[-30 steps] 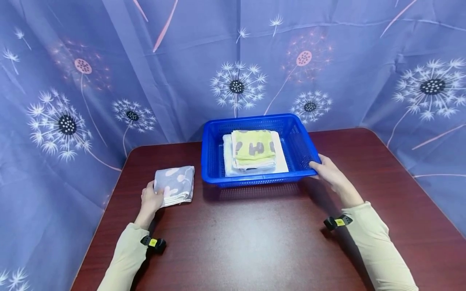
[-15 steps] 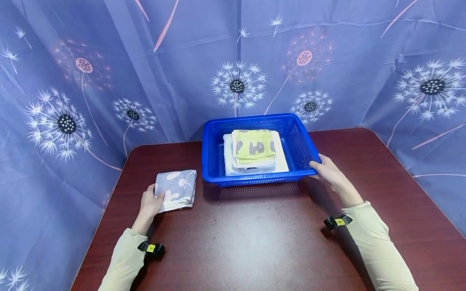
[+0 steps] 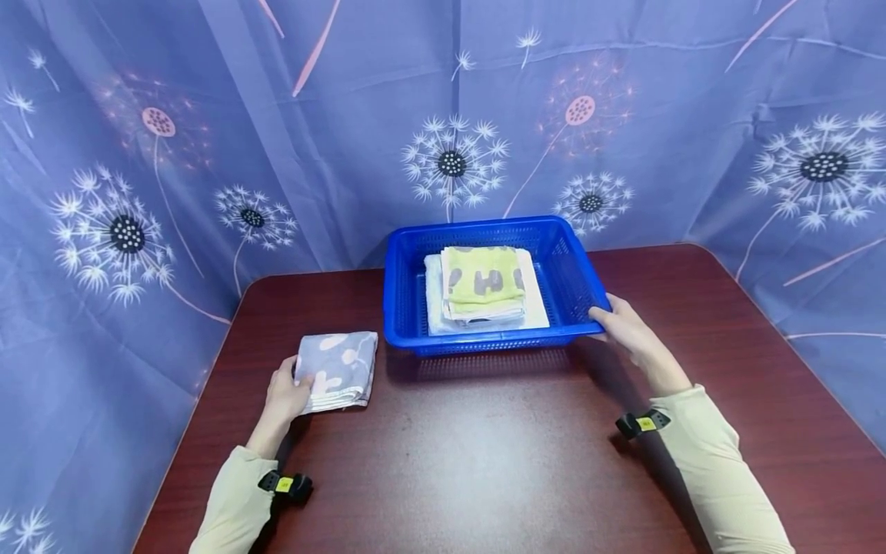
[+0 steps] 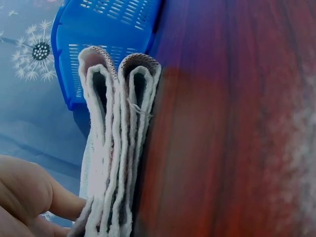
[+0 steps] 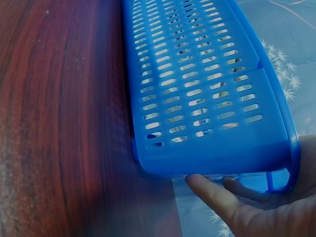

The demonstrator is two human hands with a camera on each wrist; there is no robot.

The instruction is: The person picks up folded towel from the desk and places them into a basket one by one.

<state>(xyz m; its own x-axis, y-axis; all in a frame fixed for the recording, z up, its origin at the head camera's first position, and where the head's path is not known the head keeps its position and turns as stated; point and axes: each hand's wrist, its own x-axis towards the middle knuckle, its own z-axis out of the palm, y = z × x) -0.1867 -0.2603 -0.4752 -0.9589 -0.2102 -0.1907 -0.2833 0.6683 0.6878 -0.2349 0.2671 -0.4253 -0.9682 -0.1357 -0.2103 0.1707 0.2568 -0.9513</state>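
A folded grey-blue towel (image 3: 338,369) with pale pink shapes lies on the left of the table, just short of the basket. My left hand (image 3: 285,394) pinches its left edge, thumb on top. In the left wrist view the layered white edges of the towel (image 4: 116,148) show beside the fingers. A blue perforated plastic basket (image 3: 477,338) stands at the back. At its front right corner my right hand (image 3: 628,331) grips the rim, with the thumb over it. Inside the basket, a yellow-green towel (image 3: 487,285) with grey shapes tops a stack of pale folded towels.
The dark red-brown wooden table (image 3: 450,462) reaches back to a blue curtain (image 3: 332,154) printed with dandelions, which hangs right behind the basket. More curtain closes in the left and right sides.
My left hand has drawn the grey-blue towel a little toward me and slightly to the right. The right hand and the basket stay where they were.
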